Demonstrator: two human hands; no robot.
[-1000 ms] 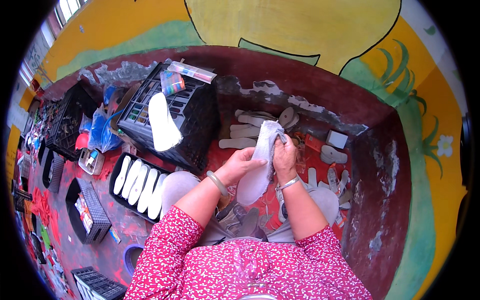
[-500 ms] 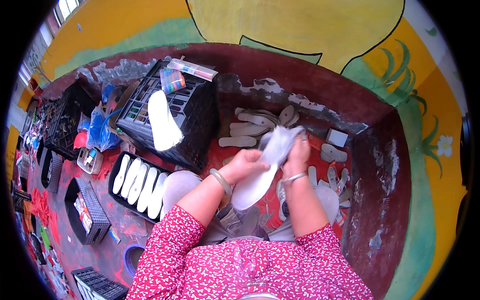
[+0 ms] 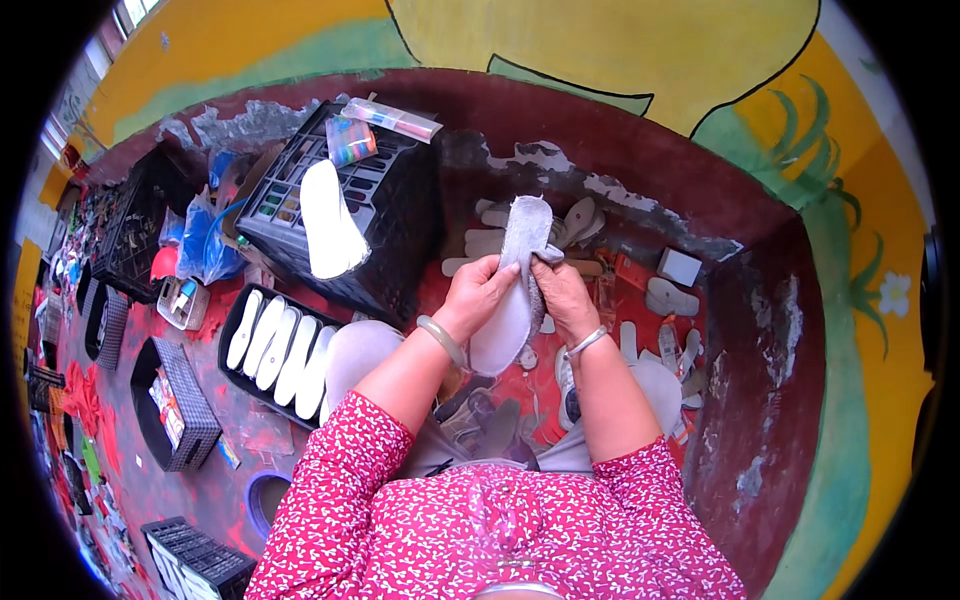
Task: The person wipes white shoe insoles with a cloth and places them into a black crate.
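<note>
A long pale insole (image 3: 503,335) is held upright over my lap, its upper end grey and fuzzy, its lower end smooth and whitish. My left hand (image 3: 480,298) pinches its left edge, thumb on the face. On the opposite edge, my right hand (image 3: 567,302) has closed fingers around the rim, where a small grey flap sticks out. Whether that flap belongs to the same insole or a second layer, I cannot tell. Beyond my hands, a pile of pale insoles (image 3: 485,243) lies on the red floor, partly hidden.
A black plastic crate (image 3: 392,240) stands at the left, bearing a white insole (image 3: 328,215) and packets of coloured pens (image 3: 352,140). Beside it, a black bin (image 3: 232,335) holds several white insoles. A small white box (image 3: 680,267) sits near the maroon wall (image 3: 750,330) at the right.
The insole has gone from tilted and blurred to nearly upright and steady, slightly farther from my body. My left hand has shifted up along its edge, and my right hand has come lower.
</note>
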